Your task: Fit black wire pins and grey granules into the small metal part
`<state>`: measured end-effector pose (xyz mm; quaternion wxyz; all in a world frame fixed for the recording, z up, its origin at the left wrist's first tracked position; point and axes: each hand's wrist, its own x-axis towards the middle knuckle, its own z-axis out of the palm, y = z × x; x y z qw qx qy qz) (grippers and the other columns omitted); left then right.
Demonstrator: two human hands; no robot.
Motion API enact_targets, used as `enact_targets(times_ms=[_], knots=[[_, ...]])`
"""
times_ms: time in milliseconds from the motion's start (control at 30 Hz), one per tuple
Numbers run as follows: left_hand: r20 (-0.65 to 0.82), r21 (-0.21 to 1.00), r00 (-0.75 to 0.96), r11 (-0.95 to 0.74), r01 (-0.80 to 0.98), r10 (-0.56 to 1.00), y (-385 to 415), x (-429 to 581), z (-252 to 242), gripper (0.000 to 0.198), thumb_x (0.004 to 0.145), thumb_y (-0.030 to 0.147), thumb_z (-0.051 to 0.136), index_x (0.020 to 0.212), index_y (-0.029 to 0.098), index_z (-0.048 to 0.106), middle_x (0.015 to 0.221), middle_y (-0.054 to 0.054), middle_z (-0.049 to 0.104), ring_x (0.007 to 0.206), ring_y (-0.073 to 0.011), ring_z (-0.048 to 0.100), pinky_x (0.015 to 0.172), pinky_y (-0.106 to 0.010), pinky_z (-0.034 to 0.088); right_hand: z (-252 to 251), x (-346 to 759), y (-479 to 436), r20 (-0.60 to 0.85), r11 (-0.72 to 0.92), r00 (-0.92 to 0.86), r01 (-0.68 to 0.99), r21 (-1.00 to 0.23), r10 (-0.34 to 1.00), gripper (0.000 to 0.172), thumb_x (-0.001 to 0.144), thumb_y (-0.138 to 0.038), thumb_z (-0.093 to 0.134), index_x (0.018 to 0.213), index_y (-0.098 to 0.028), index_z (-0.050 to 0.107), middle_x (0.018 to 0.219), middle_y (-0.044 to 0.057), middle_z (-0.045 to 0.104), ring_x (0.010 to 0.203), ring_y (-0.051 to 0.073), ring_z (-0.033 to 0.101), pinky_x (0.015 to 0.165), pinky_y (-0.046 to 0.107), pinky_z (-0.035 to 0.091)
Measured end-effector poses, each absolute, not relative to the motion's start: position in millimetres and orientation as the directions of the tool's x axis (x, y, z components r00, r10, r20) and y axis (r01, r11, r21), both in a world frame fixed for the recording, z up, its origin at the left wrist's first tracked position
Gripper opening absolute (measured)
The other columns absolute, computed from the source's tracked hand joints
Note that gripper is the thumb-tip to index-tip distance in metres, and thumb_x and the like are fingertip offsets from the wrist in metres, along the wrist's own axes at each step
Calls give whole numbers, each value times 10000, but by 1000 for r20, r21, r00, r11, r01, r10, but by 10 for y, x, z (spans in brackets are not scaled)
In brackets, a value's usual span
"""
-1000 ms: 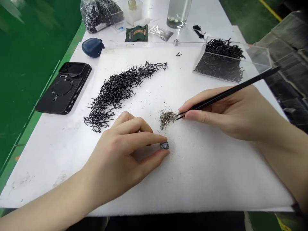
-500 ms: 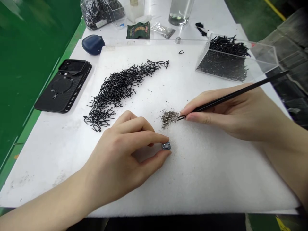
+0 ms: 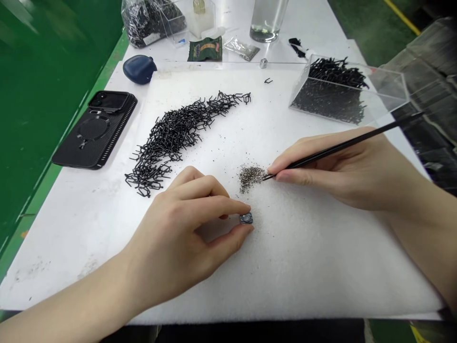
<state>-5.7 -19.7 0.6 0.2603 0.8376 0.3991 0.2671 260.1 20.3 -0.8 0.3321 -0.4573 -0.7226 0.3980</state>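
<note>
Between thumb and index finger, my left hand (image 3: 193, 224) pinches a small metallic block (image 3: 246, 218) with a round mark on its top, low over the white foam sheet (image 3: 314, 267). My right hand (image 3: 339, 176) is closed around black tweezers (image 3: 332, 150), held like a pen. Their tips are at the right edge of a small heap of tiny brown and silver grains (image 3: 250, 177). Whether a grain sits between the tips is too small to tell. Left of the heap lies a long curved pile of black forked pieces (image 3: 174, 131).
A clear box of black pieces (image 3: 339, 90) lies tilted at the back right. A black phone (image 3: 94, 128) and a dark blue rounded object (image 3: 139, 69) are on the left. Behind are a green packet (image 3: 205, 49), a clear cup (image 3: 267, 21) and a plastic bag (image 3: 146, 24).
The view has shifted slightly. Both hands keep nearly the same place, the left on the block and the right with the tweezer tips at the grains.
</note>
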Motion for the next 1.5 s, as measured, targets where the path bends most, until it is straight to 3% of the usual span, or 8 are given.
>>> enact_targets(times_ms=[400, 667, 967, 1500], knots=[[244, 649, 521, -537, 539, 818, -189, -44, 32, 135, 889, 156, 816, 999, 229, 846, 814, 10, 737, 807, -142, 609, 739, -276, 544, 10, 2582, 167, 139, 249, -301, 367, -896, 943, 54, 829, -319, 907, 866, -337, 871, 887, -14, 856, 835, 218, 800, 718, 344, 670], [245, 661, 514, -530, 532, 822, -195, -29, 27, 131, 883, 182, 844, 1006, 222, 864, 788, 13, 749, 794, -145, 613, 717, -268, 557, 61, 2485, 69, 29, 164, -541, 203, -965, 841, 121, 897, -238, 838, 945, -344, 869, 924, -20, 857, 859, 194, 814, 720, 281, 674], [229, 664, 521, -524, 534, 822, -194, -24, 22, 142, 881, 199, 851, 1021, 219, 867, 787, 10, 754, 797, -155, 618, 716, -276, 556, 31, 2496, 61, 42, 194, -594, 195, -961, 803, 281, 894, -156, 824, 1042, -392, 860, 997, -60, 852, 935, 158, 802, 811, 237, 661], [250, 665, 532, -543, 513, 809, -186, -34, 21, 126, 890, 191, 844, 1013, 203, 867, 783, 16, 747, 797, -136, 607, 741, -251, 533, 16, 2515, 79, 18, 154, -589, 181, -971, 808, 184, 906, -170, 809, 989, -328, 855, 964, -22, 848, 927, 174, 800, 778, 239, 654]])
